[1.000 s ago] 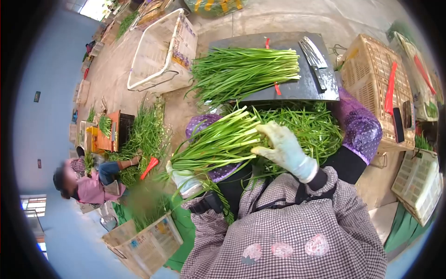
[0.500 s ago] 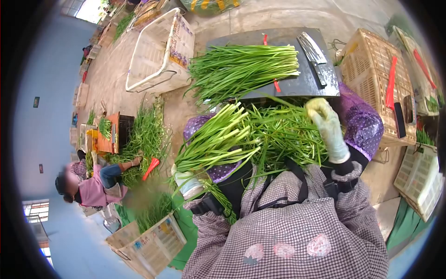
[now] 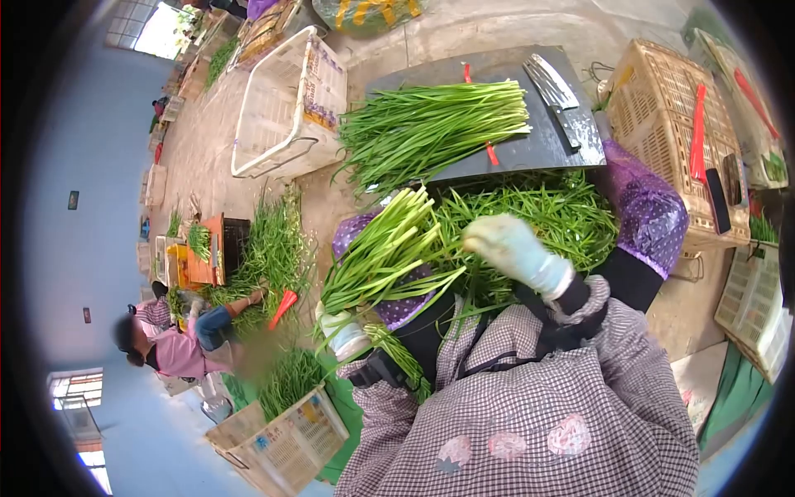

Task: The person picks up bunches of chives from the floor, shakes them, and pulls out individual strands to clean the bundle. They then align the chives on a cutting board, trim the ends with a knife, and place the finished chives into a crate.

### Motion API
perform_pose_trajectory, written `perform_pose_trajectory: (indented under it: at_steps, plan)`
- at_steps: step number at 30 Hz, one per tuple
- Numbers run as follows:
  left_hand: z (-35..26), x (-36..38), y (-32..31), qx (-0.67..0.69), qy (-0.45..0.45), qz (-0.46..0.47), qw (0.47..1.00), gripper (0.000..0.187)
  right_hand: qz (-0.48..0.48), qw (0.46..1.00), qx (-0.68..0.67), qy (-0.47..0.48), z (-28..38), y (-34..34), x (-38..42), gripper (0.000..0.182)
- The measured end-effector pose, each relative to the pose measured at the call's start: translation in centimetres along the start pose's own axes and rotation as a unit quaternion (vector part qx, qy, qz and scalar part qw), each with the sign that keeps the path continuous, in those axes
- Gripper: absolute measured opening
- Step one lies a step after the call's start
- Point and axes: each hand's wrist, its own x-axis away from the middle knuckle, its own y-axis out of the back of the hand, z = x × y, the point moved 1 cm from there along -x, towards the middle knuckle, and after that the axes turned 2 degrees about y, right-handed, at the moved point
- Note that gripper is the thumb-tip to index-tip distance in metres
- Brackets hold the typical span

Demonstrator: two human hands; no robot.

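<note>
My gloved left hand [image 3: 341, 333] is closed around a bunch of long green leafy stalks [image 3: 385, 253], which look like garlic chives. Their pale ends fan up and to the right across my left knee. In front of my lap, my gloved right hand [image 3: 509, 248] has its fingers curled together just right of the bunch; whatever they may grip is hidden. Below it, loose green leaves [image 3: 538, 215] are heaped between my knees. On the dark board [image 3: 464, 68] ahead lies a big neat pile of the same stalks [image 3: 439, 128], beside a knife [image 3: 556, 99] with a black handle.
Red ties [image 3: 492, 154] stick out by the pile. A white crate [image 3: 273, 108] stands at the left, and a beige crate [image 3: 662, 141] with a phone [image 3: 717, 201] on it at the right. Another person [image 3: 178, 340] sits far left near an orange table [image 3: 204, 258] and scattered greens.
My right hand has moved left and down, from over the right of the leaf heap to close beside the bunch. My left hand keeps its hold. The view has shifted slightly.
</note>
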Motion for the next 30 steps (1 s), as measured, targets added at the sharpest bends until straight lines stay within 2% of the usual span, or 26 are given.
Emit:
perform_pose_trajectory:
  at_steps: [2,3,5,6,8,9,10,12,13,14,15,16,17,18,19,20,21,22,23,24,25,26,28,29,30]
  plan:
    - [-0.1,0.3,0.0,-0.008,-0.002,-0.003,1.000,0.031,0.148,0.967,0.202,-0.053,-4.7,1.6,4.5,0.018]
    - [0.1,0.4,0.0,-0.019,-0.006,-0.007,1.000,0.031,0.151,0.966,0.204,-0.051,-4.9,2.3,5.2,0.018]
    - [0.3,0.5,-0.1,-0.043,-0.015,-0.012,0.999,0.031,0.246,0.860,0.353,-0.273,-3.9,4.3,6.5,0.031]
    - [0.5,0.6,-0.2,-0.059,-0.021,-0.013,0.998,0.031,0.139,0.905,0.332,-0.228,-1.3,5.0,4.8,0.034]
    - [1.1,0.0,0.3,-0.094,-0.041,-0.011,0.995,0.030,0.020,0.962,0.214,-0.167,2.5,3.9,0.9,0.038]
    - [1.7,-0.7,0.9,-0.108,-0.054,-0.003,0.993,0.030,-0.029,0.982,0.144,-0.122,3.7,2.6,-0.4,0.033]
    - [2.4,-1.4,1.6,-0.133,-0.073,0.001,0.988,0.030,-0.077,0.992,0.072,-0.076,4.4,1.2,-1.4,0.029]
    - [3.4,-2.7,2.8,-0.205,-0.118,-0.004,0.972,0.029,-0.115,0.993,-0.007,-0.040,4.3,-2.1,-3.3,0.020]
    - [3.0,-2.4,2.5,-0.241,-0.138,-0.019,0.960,0.030,-0.148,0.987,-0.009,0.055,4.5,-2.3,-3.8,0.019]
    - [2.8,-2.2,2.1,-0.241,-0.141,-0.018,0.960,0.030,-0.133,0.981,-0.134,0.047,4.5,-3.0,-3.6,0.014]
    - [1.4,-1.1,1.0,-0.159,-0.109,0.011,0.981,0.030,-0.060,0.953,-0.293,-0.048,5.5,-1.1,-3.6,0.013]
    - [0.5,-0.2,0.3,-0.075,-0.073,0.038,0.994,0.030,0.017,0.886,-0.440,-0.144,7.2,2.0,-3.2,0.015]
    - [0.5,0.0,0.1,-0.069,-0.083,0.048,0.993,0.029,0.008,0.853,-0.486,-0.190,7.7,4.8,-2.6,0.025]
    - [0.7,-0.1,0.6,-0.015,-0.022,0.046,0.999,0.031,-0.040,0.847,-0.493,-0.191,6.7,6.4,-1.4,0.031]
    - [-0.4,1.0,-0.6,-0.103,-0.028,0.008,0.994,0.027,-0.073,0.843,-0.505,-0.171,4.7,7.5,0.0,0.034]
    - [-1.6,2.0,-1.8,-0.189,-0.034,-0.029,0.981,0.023,-0.083,0.807,-0.574,-0.113,1.4,7.2,1.4,0.041]
    - [-1.0,1.7,-1.2,-0.187,-0.032,-0.032,0.981,0.023,-0.037,0.863,-0.476,-0.164,0.3,6.8,2.3,0.043]
    - [-0.2,1.0,-0.8,-0.129,-0.031,-0.018,0.991,0.022,0.007,0.905,-0.369,-0.211,-0.5,6.3,2.8,0.046]
    - [0.6,0.3,-0.6,-0.069,-0.031,-0.002,0.997,0.021,0.112,0.946,-0.201,-0.229,-1.4,4.1,3.7,0.048]
    - [0.6,0.5,-1.1,-0.067,-0.030,0.001,0.997,0.021,0.212,0.947,-0.026,-0.240,-1.6,2.3,5.2,0.049]
    - [0.4,1.0,-1.6,-0.085,-0.033,-0.016,0.996,0.022,0.186,0.926,-0.164,-0.284,0.3,1.1,4.8,0.051]
    - [0.2,1.3,-1.7,-0.104,-0.036,-0.035,0.993,0.024,0.180,0.909,-0.283,-0.247,1.0,-0.6,4.1,0.053]
    - [2.4,-0.5,0.3,-0.112,-0.055,-0.019,0.992,0.027,0.183,0.786,-0.490,-0.330,3.6,-1.7,2.4,0.049]
    - [3.4,-1.4,1.3,-0.121,-0.072,-0.001,0.990,0.031,0.186,0.786,-0.492,-0.325,3.3,-2.4,2.5,0.049]
    - [3.5,-1.6,1.9,-0.123,-0.075,-0.003,0.989,0.031,0.156,0.741,-0.567,-0.324,3.0,-3.2,2.4,0.044]
